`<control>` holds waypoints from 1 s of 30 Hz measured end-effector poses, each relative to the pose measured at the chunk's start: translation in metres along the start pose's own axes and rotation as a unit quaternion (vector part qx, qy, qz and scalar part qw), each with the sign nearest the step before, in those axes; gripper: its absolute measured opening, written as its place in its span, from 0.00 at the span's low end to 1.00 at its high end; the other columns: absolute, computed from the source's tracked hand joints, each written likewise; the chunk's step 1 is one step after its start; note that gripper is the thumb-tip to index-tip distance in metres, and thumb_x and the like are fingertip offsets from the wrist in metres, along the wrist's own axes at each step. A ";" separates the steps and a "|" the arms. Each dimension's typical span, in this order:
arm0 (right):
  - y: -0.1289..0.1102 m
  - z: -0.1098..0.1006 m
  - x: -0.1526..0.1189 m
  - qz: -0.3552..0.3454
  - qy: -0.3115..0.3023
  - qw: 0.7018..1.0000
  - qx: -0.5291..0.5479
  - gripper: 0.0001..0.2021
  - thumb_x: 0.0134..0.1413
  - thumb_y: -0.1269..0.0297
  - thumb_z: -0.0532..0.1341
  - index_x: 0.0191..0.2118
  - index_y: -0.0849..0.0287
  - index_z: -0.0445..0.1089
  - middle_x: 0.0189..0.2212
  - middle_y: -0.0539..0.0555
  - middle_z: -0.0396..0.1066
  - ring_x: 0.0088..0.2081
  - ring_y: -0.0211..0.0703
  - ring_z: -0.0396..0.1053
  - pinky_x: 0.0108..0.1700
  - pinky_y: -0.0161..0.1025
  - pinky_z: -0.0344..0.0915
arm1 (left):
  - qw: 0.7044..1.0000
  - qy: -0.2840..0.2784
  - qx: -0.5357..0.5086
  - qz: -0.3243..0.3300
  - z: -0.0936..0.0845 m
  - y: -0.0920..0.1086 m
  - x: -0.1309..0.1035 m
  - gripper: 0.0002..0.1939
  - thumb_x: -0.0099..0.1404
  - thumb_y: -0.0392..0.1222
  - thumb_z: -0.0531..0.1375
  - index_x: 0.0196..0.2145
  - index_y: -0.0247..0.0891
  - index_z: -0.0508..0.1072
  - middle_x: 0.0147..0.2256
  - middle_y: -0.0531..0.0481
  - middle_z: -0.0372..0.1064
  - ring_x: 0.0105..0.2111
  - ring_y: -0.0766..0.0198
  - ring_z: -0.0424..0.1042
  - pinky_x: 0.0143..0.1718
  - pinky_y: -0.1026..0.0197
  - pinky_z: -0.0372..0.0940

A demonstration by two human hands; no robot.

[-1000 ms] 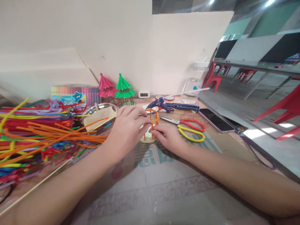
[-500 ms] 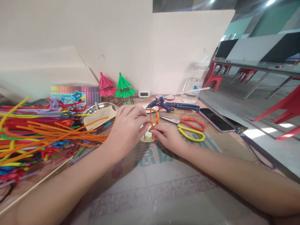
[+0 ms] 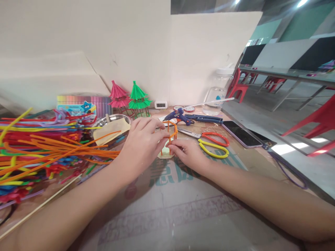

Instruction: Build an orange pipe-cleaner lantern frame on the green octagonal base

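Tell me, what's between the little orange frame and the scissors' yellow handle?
In the head view, the right hand lies between, with the orange frame at its fingertips and the yellow handle on the other side.

Matt orange frame [image 3: 172, 135], shiny metal bowl [image 3: 127, 119]

Craft workshop: pipe cleaners [image 3: 60, 150], glue gun [image 3: 179, 116]

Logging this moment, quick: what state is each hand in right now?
Left hand: closed, pinching the orange frame near its top.
Right hand: closed, pinching the same frame slightly lower.
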State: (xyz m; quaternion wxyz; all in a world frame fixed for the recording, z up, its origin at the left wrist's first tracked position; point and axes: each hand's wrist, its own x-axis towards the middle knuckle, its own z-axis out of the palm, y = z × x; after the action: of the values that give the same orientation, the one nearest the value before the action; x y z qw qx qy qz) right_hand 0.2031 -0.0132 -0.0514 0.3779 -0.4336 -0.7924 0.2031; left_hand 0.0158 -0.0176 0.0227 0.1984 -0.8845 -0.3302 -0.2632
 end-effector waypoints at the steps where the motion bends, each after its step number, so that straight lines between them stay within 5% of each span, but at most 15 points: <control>1: 0.000 0.000 0.000 0.003 0.001 1.000 0.002 0.14 0.64 0.65 0.57 0.26 0.58 0.70 0.23 0.48 0.70 0.27 0.37 0.66 0.33 0.34 0.58 | 1.000 0.000 -0.011 -0.006 -0.003 0.000 0.001 0.08 0.68 0.39 0.59 0.42 0.41 0.77 0.45 0.46 0.73 0.47 0.52 0.68 0.48 0.47 0.61; 7: -0.001 -0.001 0.001 0.030 0.006 0.999 0.031 0.14 0.64 0.63 0.57 0.27 0.57 0.71 0.23 0.49 0.71 0.27 0.37 0.66 0.32 0.34 0.59 | 0.998 -0.006 -0.040 -0.051 -0.018 -0.012 0.001 0.11 0.68 0.43 0.57 0.41 0.36 0.77 0.39 0.44 0.74 0.40 0.54 0.71 0.44 0.52 0.64; 13: 0.005 -0.003 -0.002 0.058 0.047 0.996 0.043 0.09 0.61 0.61 0.59 0.36 0.57 0.75 0.29 0.51 0.76 0.30 0.41 0.70 0.35 0.36 0.63 | 0.961 -0.165 -0.136 -0.174 -0.003 -0.018 -0.015 0.13 0.68 0.47 0.58 0.41 0.42 0.80 0.27 0.52 0.77 0.25 0.62 0.72 0.27 0.62 0.60; 19: 0.009 -0.012 -0.010 0.062 0.110 0.991 0.045 0.14 0.63 0.56 0.56 0.29 0.57 0.68 0.20 0.48 0.66 0.23 0.38 0.65 0.27 0.35 0.60 | 0.955 -0.174 -0.165 -0.177 0.017 -0.007 -0.025 0.13 0.69 0.45 0.57 0.44 0.43 0.80 0.34 0.50 0.81 0.29 0.58 0.76 0.31 0.60 0.62; 25: 0.004 -0.012 -0.009 0.043 0.103 0.992 0.050 0.08 0.60 0.60 0.58 0.32 0.57 0.68 0.23 0.48 0.68 0.24 0.37 0.64 0.28 0.35 0.60 | 0.937 -0.184 -0.214 -0.205 0.034 -0.005 -0.033 0.15 0.70 0.46 0.54 0.44 0.39 0.80 0.37 0.47 0.81 0.33 0.57 0.77 0.34 0.59 0.65; 30: 0.005 -0.016 -0.008 -0.002 0.181 0.983 0.025 0.05 0.60 0.62 0.59 0.35 0.55 0.66 0.24 0.47 0.65 0.26 0.37 0.62 0.30 0.35 0.61 | 0.925 -0.208 -0.223 -0.225 0.048 -0.002 -0.040 0.16 0.70 0.48 0.55 0.44 0.39 0.79 0.38 0.46 0.80 0.36 0.56 0.78 0.35 0.60 0.65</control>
State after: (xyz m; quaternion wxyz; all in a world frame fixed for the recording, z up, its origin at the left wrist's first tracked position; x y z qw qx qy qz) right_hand 0.2207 -0.0173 -0.0479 0.5264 -0.4521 -0.7064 0.1397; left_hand 0.0048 -0.0105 -0.0380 -0.1419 -0.8432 -0.4871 -0.1777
